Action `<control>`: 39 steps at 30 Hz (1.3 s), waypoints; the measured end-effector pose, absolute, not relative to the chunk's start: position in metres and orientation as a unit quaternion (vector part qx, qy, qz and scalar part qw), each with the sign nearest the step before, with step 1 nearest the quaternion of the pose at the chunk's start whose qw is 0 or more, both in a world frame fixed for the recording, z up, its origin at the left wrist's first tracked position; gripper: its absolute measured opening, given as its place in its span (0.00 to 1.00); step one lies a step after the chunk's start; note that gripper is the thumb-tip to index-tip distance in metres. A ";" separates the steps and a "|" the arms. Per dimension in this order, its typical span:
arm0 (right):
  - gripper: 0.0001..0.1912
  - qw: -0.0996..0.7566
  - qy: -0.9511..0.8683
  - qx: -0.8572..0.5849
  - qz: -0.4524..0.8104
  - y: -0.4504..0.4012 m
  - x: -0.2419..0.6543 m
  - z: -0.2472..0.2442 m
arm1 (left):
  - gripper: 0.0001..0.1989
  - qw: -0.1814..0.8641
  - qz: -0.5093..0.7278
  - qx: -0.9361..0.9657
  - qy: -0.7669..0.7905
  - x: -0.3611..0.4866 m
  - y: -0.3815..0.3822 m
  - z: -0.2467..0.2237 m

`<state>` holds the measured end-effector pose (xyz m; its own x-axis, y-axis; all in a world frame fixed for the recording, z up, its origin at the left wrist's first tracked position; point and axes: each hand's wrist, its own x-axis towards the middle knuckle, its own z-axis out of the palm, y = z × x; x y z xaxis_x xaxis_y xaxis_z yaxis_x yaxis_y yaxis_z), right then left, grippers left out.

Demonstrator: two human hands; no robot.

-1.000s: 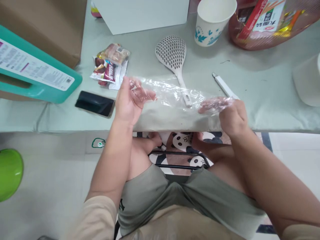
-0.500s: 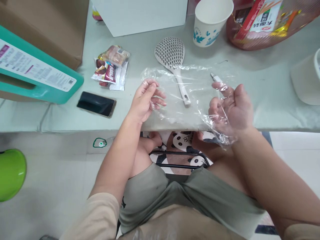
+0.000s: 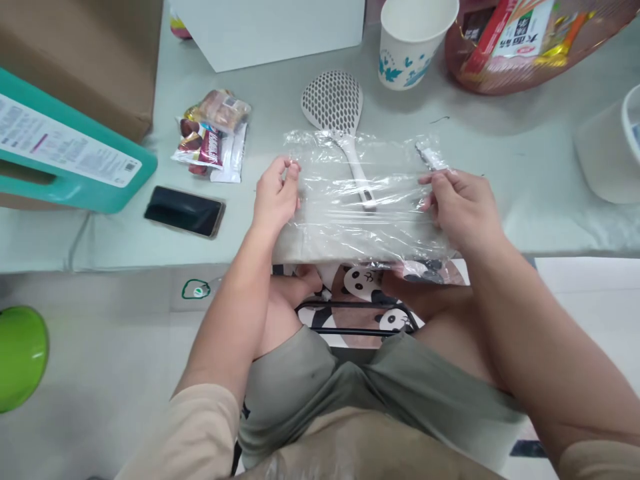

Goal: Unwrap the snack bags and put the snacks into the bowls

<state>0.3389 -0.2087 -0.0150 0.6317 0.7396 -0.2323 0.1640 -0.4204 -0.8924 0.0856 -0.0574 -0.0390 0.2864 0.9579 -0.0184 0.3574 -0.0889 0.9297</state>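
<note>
A clear plastic bag [image 3: 325, 230] is stretched out flat between my two hands, above the table's front edge. My left hand [image 3: 277, 193] pinches its left side between thumb and fingers. On the opposite side, my right hand [image 3: 460, 203] grips the plastic with the thumb on top. Through the film shows the handle of a pale slotted skimmer [image 3: 334, 100], which lies on the table with its perforated head pointing away from me. A small white object with a metal tip [image 3: 433, 157] lies just beyond my right fingers, partly under the film.
A phone [image 3: 185, 211] and snack packets [image 3: 210, 137] lie left, near a teal container [image 3: 100, 163] and cardboard box [image 3: 100, 60]. A paper cup [image 3: 415, 47], a reddish basket of snacks [image 3: 500, 73] and a white tub [image 3: 607, 147] stand behind and right.
My right hand has turned from palm up to palm down and closed on the bag's edge. The loose, crumpled plastic is now pulled flatter between both hands. The view has shifted slightly.
</note>
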 end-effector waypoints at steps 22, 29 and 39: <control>0.18 0.577 -0.156 -0.745 0.298 -0.201 0.331 -0.003 | 0.61 0.672 0.141 0.617 0.385 0.052 -0.068 -0.019; 0.19 0.629 -0.101 -0.721 0.273 -0.205 0.343 0.002 | 0.44 0.676 0.062 0.644 0.352 0.037 -0.068 -0.010; 0.19 0.611 -0.140 -0.726 0.284 -0.199 0.333 -0.005 | 0.39 0.502 0.126 0.737 0.434 0.062 -0.089 -0.010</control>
<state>0.3334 -0.1993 -0.0050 0.7995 0.5502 -0.2410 -0.1434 -0.2149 -0.9661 0.0617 -0.0890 -0.0103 0.5912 0.7668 -0.2498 0.5135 -0.1191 0.8498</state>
